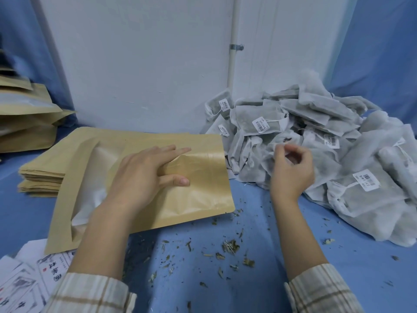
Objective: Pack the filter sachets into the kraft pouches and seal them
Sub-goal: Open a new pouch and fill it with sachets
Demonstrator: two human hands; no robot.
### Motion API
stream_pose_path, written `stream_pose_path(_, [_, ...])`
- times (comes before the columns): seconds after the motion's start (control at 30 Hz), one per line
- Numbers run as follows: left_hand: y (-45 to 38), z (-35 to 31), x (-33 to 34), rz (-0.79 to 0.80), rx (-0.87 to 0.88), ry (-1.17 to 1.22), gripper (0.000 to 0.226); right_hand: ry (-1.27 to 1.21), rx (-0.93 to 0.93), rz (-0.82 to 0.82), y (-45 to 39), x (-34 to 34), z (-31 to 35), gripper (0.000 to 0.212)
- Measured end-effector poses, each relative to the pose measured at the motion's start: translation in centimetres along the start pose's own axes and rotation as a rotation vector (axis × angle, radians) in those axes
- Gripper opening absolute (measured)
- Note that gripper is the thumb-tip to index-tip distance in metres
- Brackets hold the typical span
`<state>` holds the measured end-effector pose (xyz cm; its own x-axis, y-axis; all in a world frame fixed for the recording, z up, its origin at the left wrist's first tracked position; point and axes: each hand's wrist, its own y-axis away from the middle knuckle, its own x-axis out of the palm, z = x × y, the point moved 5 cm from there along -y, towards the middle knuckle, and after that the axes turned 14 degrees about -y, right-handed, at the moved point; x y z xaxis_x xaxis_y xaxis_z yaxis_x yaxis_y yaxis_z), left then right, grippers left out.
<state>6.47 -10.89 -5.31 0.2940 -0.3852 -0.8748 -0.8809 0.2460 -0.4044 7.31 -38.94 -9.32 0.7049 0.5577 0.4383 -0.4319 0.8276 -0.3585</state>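
A kraft pouch (203, 195) with a frosted window lies flat on the blue table, on top of a stack of empty pouches (42, 175). My left hand (144, 175) rests on it near its mouth. The thumb is on top and some fingers are tucked under the raised upper layer, pinching it. A big heap of grey filter sachets (327, 123) with barcode tags fills the right side. My right hand (291, 170) is at the heap's near-left edge, its curled fingers pinching the edge of a sachet (266, 161).
Filled kraft pouches (27, 123) are stacked at the far left. Printed labels (29, 276) lie at the near left corner. Loose dried herb bits (228, 247) are scattered over the blue table between my arms. A white wall and a pipe (232, 53) stand behind.
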Motion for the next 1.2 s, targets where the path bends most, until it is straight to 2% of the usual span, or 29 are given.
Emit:
stream_pose_path(0.07, [0.0,0.0,-0.1,-0.017,-0.004,-0.011,0.069,-0.327,0.234,0.051,-0.3,0.4,-0.1,0.016])
stream_pose_path(0.13, [0.1,0.1,-0.2,-0.033,-0.016,-0.019,0.069,-0.521,0.363,0.249,-0.3,1.4,0.2,0.023])
stream_pose_path(0.27, [0.1,0.3,-0.3,-0.038,-0.037,-0.045,0.07,-0.664,0.525,0.637,0.7,3.0,0.6,0.034])
stream_pose_path(0.33, [0.0,0.3,-0.3,-0.038,-0.023,-0.039,0.069,-0.645,0.617,0.807,1.6,3.6,0.3,0.039])
stream_pose_path(0.43, [0.0,-0.5,-0.4,-0.014,0.05,0.113,0.062,-0.539,0.717,1.025,3.7,4.7,0.0,0.04])
stream_pose_path(0.5, [0.0,-1.3,-0.4,-0.007,0.105,0.207,0.059,-0.409,0.676,1.155,5.2,5.5,0.3,0.037])
stream_pose_path(0.57, [-0.1,-2.1,-0.2,-0.014,0.148,0.206,0.059,-0.129,0.534,1.213,6.4,6.1,0.2,0.029])
stream_pose_path(0.63, [-0.2,-2.9,0.1,-0.001,0.188,0.142,0.063,0.124,0.567,1.208,7.2,6.3,-0.5,0.02])
stream_pose_path(0.7, [-0.2,-3.0,0.3,0.023,0.194,0.133,0.065,0.364,0.547,1.34,7.9,6.1,-1.0,0.029])
stream_pose_path(0.73, [-0.2,-2.9,0.4,0.028,0.191,0.146,0.065,0.427,0.515,1.383,8.0,5.8,-1.0,0.025])
stream_pose_path(0.77, [-0.2,-2.8,0.3,0.023,0.187,0.153,0.065,0.426,0.502,1.395,8.2,5.7,-0.3,0.02])
stream_pose_path(0.83, [-0.2,-2.4,0.1,-0.012,0.171,0.126,0.066,0.23,0.494,1.379,8.0,6.0,1.0,0.034])
stream_pose_path(0.87, [-0.2,-2.3,-0.1,-0.033,0.158,0.1,0.066,0.113,0.483,1.302,7.4,6.1,1.3,0.034])
stream_pose_path(0.93, [-0.2,-1.9,-0.4,-0.066,0.125,0.063,0.067,-0.089,0.478,1.012,5.4,5.8,1.2,0.025])
stream_pose_path(0.97, [-0.1,-1.7,-0.6,-0.081,0.113,0.061,0.067,-0.064,0.412,0.837,4.1,5.1,0.8,0.019])
stream_pose_path(1.0, [-0.1,-1.6,-0.8,-0.095,0.107,0.063,0.066,0.126,0.291,0.69,2.7,4.2,-0.1,0.017])
stream_pose_path(1.03, [-0.1,-1.4,-1.0,-0.106,0.103,0.065,0.065,0.397,0.177,0.603,1.6,3.2,-1.1,0.026])
stream_pose_path(1.1, [0.0,-1.0,-1.2,-0.114,0.092,0.064,0.064,0.778,0.096,0.573,0.6,1.6,-3.1,0.053])
stream_pose_path(1.13, [0.0,-0.9,-1.2,-0.114,0.088,0.059,0.064,0.819,0.117,0.579,0.8,1.2,-3.8,0.061])
stream_pose_path(1.2, [0.0,-0.7,-1.1,-0.111,0.08,0.047,0.065,0.763,0.104,0.514,0.8,1.0,-4.5,0.059])
